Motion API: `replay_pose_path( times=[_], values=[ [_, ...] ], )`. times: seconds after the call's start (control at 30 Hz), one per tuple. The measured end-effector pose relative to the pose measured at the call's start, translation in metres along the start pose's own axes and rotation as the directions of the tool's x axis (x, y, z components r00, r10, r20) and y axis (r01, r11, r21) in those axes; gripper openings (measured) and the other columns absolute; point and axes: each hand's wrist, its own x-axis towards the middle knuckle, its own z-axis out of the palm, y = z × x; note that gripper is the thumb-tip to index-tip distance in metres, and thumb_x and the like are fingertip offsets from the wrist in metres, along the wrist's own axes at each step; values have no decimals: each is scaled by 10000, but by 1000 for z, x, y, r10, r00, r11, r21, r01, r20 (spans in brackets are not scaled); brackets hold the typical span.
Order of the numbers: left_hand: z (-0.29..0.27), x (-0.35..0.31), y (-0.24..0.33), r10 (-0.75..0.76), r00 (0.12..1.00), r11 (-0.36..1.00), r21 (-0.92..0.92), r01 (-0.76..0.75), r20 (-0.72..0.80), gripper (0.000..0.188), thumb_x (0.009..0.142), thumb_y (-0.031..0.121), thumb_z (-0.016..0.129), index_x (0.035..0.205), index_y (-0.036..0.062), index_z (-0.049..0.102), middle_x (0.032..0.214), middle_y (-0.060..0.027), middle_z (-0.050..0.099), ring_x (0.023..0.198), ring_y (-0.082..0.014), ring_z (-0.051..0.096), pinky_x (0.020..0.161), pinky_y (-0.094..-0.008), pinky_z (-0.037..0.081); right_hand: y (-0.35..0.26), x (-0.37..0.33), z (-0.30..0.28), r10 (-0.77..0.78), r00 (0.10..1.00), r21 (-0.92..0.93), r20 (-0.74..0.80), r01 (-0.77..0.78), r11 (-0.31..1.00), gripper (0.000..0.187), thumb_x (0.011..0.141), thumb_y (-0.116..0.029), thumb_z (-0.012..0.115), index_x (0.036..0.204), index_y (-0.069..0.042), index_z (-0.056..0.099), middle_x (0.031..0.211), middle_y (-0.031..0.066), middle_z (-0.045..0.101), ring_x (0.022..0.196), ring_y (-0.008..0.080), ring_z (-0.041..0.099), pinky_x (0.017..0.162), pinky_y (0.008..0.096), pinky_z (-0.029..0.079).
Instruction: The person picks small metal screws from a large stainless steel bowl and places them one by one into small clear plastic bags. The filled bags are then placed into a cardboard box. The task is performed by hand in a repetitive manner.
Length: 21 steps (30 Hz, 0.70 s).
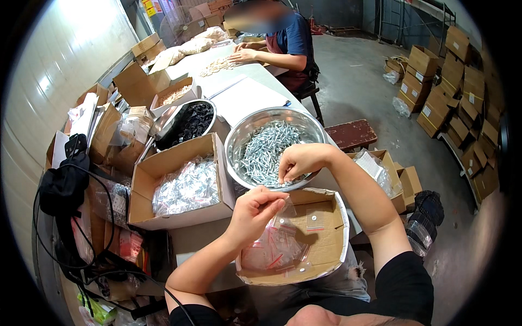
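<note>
My right hand [302,161] reaches into a wide steel bowl [315,120] heaped with silvery screws [270,145]. Its fingers point down and are pinched together at the bowl's near edge; what lies between the fingertips is hidden. Just left of it and nearer to me, my left hand [254,213] pinches a small clear zip bag [290,205]. Below that hand, a shallow cardboard tray [329,249] sits close to my lap. Several loose clear zip bags [274,247] with red strips lie inside the tray.
Left of the bowl stands a cardboard box [182,217] of filled bags [187,185]. Behind it are a bowl of black parts [191,124] and a box of tan pieces [175,95]. Across the table, a co-worker [293,46] handles small pale pieces. Stacked cartons [418,76] line the right side.
</note>
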Motion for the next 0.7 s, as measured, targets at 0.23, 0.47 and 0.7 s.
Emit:
replay_pose_path(
  times=[0.23, 0.47, 0.7],
  values=[
    [-4, -5, 6, -243, 961, 966, -57, 252, 133, 124, 877, 66, 667, 951, -32, 688, 755, -25, 649, 671, -51, 555, 596, -213, 456, 3, 0, -3, -149, 986, 64, 76, 144, 988, 188, 872, -121, 629, 1009, -16, 704, 876, 70, 701, 797, 133, 625, 734, 280, 493],
    [2, -2, 6, -288, 948, 916, -251, 314, 135, 115, 860, 80, 694, 836, -30, 669, 861, -47, 661, 696, -48, 555, 627, -206, 458, -2, -2, -5, -97, 986, 159, 135, 75, 985, 218, 903, -168, 615, 1051, -23, 686, 952, 83, 680, 886, 161, 616, 803, 296, 479],
    [-2, -2, -4, -115, 981, 965, -218, 148, 159, 112, 831, 11, 707, 761, -13, 622, 960, -94, 649, 745, -61, 568, 660, -209, 481, -10, -11, -7, -122, 983, 159, 136, 100, 982, 259, 851, -143, 691, 1063, 4, 675, 967, 68, 698, 870, 123, 629, 783, 270, 493]
  ],
)
